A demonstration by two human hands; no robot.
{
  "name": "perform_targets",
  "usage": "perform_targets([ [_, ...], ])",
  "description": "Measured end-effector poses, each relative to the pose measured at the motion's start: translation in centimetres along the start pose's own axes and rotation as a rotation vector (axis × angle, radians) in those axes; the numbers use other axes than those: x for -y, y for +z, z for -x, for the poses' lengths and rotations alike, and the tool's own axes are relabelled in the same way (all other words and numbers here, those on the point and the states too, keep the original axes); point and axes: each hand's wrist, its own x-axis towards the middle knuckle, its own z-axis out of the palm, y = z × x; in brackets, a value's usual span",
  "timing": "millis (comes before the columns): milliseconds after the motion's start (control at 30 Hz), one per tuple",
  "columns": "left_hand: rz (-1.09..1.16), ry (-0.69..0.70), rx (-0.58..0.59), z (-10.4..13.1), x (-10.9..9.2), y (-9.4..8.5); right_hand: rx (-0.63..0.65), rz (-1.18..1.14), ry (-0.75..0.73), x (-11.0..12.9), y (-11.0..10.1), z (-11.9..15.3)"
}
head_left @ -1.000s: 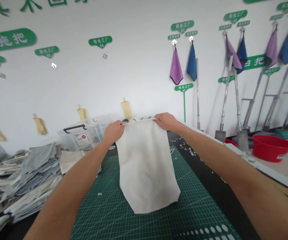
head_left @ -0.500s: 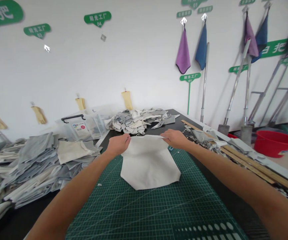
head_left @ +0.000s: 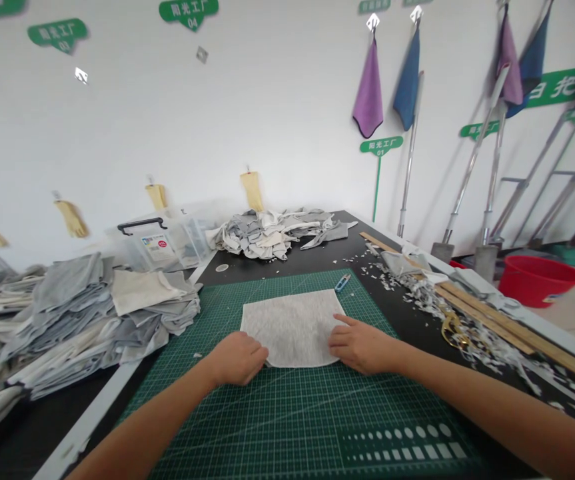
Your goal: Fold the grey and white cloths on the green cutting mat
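Observation:
A light grey piece of fabric (head_left: 292, 330) lies folded on the green cutting mat (head_left: 277, 420). At its near left corner my left hand (head_left: 240, 359) is closed, fingers pinching the edge. My right hand (head_left: 362, 343) grips the near right corner, its index finger reaching over the right side of the cloth; the thumb is hidden. Just beyond the cloth's far right corner rests a blue utility knife (head_left: 342, 283), touched by neither hand.
Stacked grey and cream fabric pieces (head_left: 92, 313) fill the left. A clear plastic box (head_left: 160, 243) and a heap of scraps (head_left: 272, 233) stand at the back. Wooden strips (head_left: 507, 327) and white shreds lie rightward, with a red bucket (head_left: 540, 283) beyond the table.
Both hands have come from the far edge toward me, bringing the held edge to the near side. The fabric now lies folded and flatter, and the utility knife shows fully.

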Motion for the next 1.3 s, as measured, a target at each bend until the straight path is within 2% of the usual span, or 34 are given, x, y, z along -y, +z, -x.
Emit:
perform_targets([
  [133,0.180,-0.089,-0.047,0.3,-0.3,-0.6,-0.010,-0.099,-0.015,0.1,-0.9,0.3],
  [200,0.260,-0.165,-0.103,0.1,0.1,-0.7,-0.038,-0.131,0.044,-0.4,-1.2,0.2],
  [267,0.310,-0.319,-0.148,-0.4,0.9,-0.4,-0.062,-0.138,0.146,-1.1,-1.1,-0.2],
  [400,0.350,-0.747,-0.244,-1.9,3.4,1.8,-0.086,-0.097,0.484,-3.5,0.6,-1.9],
  [467,0.369,-0.908,-0.271,-2.7,4.9,3.2,-0.073,-0.086,0.593,-5.0,1.8,-3.1],
  [567,0.384,-1.075,-0.261,-3.7,7.2,5.2,-0.077,-0.064,0.659,-7.2,3.2,-4.9],
  [667,0.393,-1.169,-0.236,-4.5,8.9,6.8,-0.077,-0.046,0.715,-8.8,4.0,-6.6],
  [767,0.422,-1.226,-0.192,-5.1,9.9,7.8,-0.037,-0.040,0.742,-9.8,4.6,-7.8],
  [900,0.478,-1.208,-0.139,-5.2,10.3,8.5,0.018,-0.033,0.780,-10.3,5.1,-8.0],
  [1067,0.495,-1.175,-0.146,-4.8,10.0,8.7,0.001,-0.008,0.897,-10.4,5.2,-7.4],
  [1300,0.502,-1.121,-0.198,-4.7,10.0,8.6,-0.043,-0.021,0.915,-10.5,4.8,-7.0],
])
